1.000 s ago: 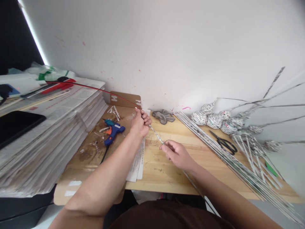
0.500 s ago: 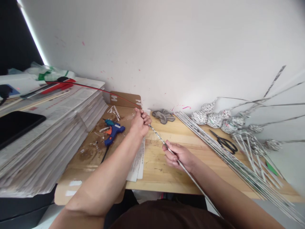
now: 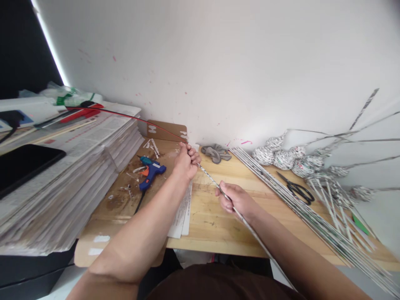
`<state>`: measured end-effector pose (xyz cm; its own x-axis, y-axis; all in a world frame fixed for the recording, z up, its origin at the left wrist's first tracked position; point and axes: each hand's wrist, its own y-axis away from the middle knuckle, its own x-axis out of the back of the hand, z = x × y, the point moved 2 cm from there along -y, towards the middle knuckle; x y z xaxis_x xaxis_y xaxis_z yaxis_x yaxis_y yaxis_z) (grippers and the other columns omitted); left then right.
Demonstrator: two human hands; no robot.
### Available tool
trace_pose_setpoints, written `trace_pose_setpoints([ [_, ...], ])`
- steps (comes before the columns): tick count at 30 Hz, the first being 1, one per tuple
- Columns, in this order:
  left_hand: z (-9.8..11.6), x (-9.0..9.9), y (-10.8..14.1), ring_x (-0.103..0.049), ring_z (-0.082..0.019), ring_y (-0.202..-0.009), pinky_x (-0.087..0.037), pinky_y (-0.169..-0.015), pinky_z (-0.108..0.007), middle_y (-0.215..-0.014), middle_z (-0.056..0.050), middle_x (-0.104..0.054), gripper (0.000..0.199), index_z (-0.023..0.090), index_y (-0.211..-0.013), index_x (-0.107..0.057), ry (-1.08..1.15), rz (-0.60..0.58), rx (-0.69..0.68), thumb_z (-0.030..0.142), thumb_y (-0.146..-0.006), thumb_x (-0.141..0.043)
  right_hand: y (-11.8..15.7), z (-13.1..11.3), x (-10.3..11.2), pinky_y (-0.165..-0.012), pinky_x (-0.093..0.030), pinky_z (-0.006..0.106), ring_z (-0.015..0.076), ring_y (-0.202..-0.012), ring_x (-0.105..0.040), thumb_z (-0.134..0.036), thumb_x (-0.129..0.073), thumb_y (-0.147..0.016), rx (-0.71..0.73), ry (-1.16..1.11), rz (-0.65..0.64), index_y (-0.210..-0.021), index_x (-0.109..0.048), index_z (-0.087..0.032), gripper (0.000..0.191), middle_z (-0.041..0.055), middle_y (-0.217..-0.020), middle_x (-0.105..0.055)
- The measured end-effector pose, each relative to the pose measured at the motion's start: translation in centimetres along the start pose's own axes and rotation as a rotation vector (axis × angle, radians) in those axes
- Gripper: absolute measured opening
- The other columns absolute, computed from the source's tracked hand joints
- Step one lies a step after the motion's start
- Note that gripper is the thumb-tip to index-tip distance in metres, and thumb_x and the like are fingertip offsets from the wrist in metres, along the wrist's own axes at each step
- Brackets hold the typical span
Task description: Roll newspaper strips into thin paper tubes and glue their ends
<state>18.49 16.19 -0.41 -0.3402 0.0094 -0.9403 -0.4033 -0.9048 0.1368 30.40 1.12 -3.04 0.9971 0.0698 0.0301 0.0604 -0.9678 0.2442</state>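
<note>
Wooden desk [image 3: 206,212] bears scissors [image 3: 291,186], finished-looking woven bundles [image 3: 283,160] behind. Left of the scissors, left hand [image 3: 185,163] and right hand [image 3: 239,200] grasp one unwoven paper rod [image 3: 208,175].

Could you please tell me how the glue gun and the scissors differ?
The glue gun is blue with an orange trigger; the scissors are black. The glue gun lies on cardboard, the scissors on the wooden table. The glue gun has a cord; the scissors have none. Both lie unheld.
</note>
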Motion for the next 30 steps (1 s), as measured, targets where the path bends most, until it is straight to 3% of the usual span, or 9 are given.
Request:
trace_pose_setpoints([
  [2, 0.0, 0.0, 0.0, -0.027, -0.004, -0.033, -0.016, -0.032, -0.015, -0.046, 0.007, -0.028, 0.04, 0.017, -0.064, -0.041, -0.003, -0.001, 0.001, 0.048, -0.09, -0.039, 0.1, 0.1, -0.3, -0.039, -0.027, 0.023, 0.0081, -0.035, -0.029, -0.058, -0.037, -0.089, -0.053, -0.021, -0.068, -0.083, -0.055, -0.019, 0.044, -0.0081, -0.042, -0.034],
  [6, -0.1, 0.0, 0.0, -0.027, -0.004, -0.033, -0.016, -0.032, -0.014, -0.046, 0.007, -0.029, 0.04, 0.017, -0.064, -0.041, -0.015, 0.003, -0.004, 0.046, -0.092, -0.037, 0.4, -0.4, -0.4, -0.045, -0.03, 0.021, 0.0072, -0.043, -0.038, -0.051, -0.053, -0.084, 0.114, 0.211, 0.101, -0.08, -0.058, -0.017, 0.034, -0.0047, -0.05, -0.045],
  [11, -0.1, 0.0, 0.0, -0.027, -0.004, -0.033, -0.017, -0.032, -0.014, -0.046, 0.007, -0.029, 0.04, 0.017, -0.064, -0.04, -0.008, -0.001, 0.009, 0.047, -0.091, -0.037, 0.3, 0.0, -1.0, -0.037, -0.027, 0.022, 0.0083, -0.032, -0.027, -0.055, -0.034, -0.091, -0.106, -0.081, -0.186, -0.082, -0.052, -0.019, 0.041, -0.0094, -0.04, -0.029],
  [16, -0.1, 0.0, 0.0, -0.027, -0.004, -0.034, -0.017, -0.032, -0.015, -0.046, 0.007, -0.029, 0.04, 0.017, -0.064, -0.04, -0.021, -0.008, 0.007, 0.046, -0.092, -0.037, 0.1, -0.5, -0.7, -0.045, -0.031, 0.021, 0.0077, -0.044, -0.041, -0.05, -0.055, -0.083, 0.11, 0.161, 0.086, -0.082, -0.056, -0.018, 0.033, -0.0044, -0.053, -0.047],
  [21, -0.2, 0.0, 0.1, -0.026, -0.004, -0.034, -0.017, -0.032, -0.014, -0.047, 0.008, -0.028, 0.039, 0.017, -0.064, -0.041, -0.003, -0.009, 0.015, 0.046, -0.09, -0.043, -0.3, 0.1, -1.2, -0.039, -0.026, 0.022, 0.0079, -0.034, -0.027, -0.053, -0.039, -0.089, -0.071, -0.137, -0.167, -0.083, -0.053, -0.019, 0.037, -0.0099, -0.041, -0.029],
  [25, -0.2, -0.1, 0.2, -0.026, -0.004, -0.035, -0.018, -0.032, -0.014, -0.047, 0.008, -0.028, 0.038, 0.017, -0.064, -0.04, 0.002, -0.011, 0.012, 0.044, -0.091, -0.043, -1.0, -0.3, -1.0, -0.041, -0.026, 0.02, 0.0065, -0.038, -0.035, -0.05, -0.051, -0.086, 0.047, -0.046, -0.034, -0.083, -0.055, -0.017, 0.034, -0.0066, -0.047, -0.043],
  [28, -0.2, -0.1, 0.2, -0.026, -0.004, -0.035, -0.019, -0.032, -0.014, -0.048, 0.008, -0.028, 0.037, 0.017, -0.064, -0.04, 0.001, -0.005, 0.018, 0.043, -0.09, -0.045, -1.3, -0.5, -1.3, -0.04, -0.026, 0.022, 0.0076, -0.035, -0.029, -0.05, -0.044, -0.089, -0.015, -0.191, -0.147, -0.08, -0.053, -0.019, 0.034, -0.0094, -0.041, -0.031],
  [30, -0.2, -0.1, 0.2, -0.026, -0.004, -0.035, -0.018, -0.032, -0.014, -0.048, 0.008, -0.027, 0.037, 0.017, -0.065, -0.041, -0.006, -0.005, 0.016, 0.044, -0.09, -0.045, -1.4, -0.5, -1.4, -0.039, -0.026, 0.022, 0.0084, -0.035, -0.03, -0.052, -0.041, -0.09, -0.058, -0.187, -0.18, -0.082, -0.053, -0.019, 0.036, -0.0091, -0.042, -0.032],
])
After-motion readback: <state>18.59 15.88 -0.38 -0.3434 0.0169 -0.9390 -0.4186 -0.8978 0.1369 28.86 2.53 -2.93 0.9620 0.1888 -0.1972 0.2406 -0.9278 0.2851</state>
